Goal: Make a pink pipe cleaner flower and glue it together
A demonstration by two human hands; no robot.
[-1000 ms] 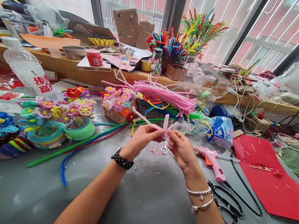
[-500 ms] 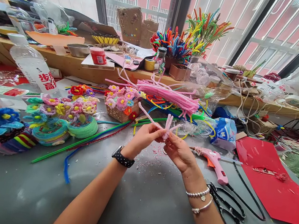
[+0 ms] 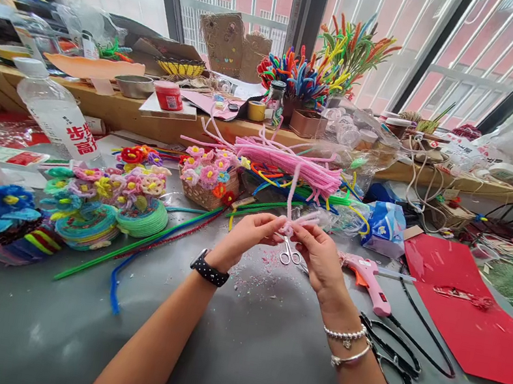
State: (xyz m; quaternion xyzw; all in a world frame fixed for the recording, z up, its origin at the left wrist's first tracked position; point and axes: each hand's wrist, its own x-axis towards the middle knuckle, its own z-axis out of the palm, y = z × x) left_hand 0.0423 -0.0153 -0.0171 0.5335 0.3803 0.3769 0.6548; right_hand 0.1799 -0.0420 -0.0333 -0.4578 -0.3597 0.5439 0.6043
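While left hand [image 3: 250, 233] and right hand [image 3: 321, 255] pinch fuzzy pink stems [image 3: 290, 206] mid-frame, each clamped grip apparently steadies them.

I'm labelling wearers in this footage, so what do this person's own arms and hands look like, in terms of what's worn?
Both are gloveless, with no sleeves in view. Above the left hand is a dark-faced watch on a black strap with white dots. Above the right hand are a silver beaded bracelet with a small charm and a thin silver bangle.
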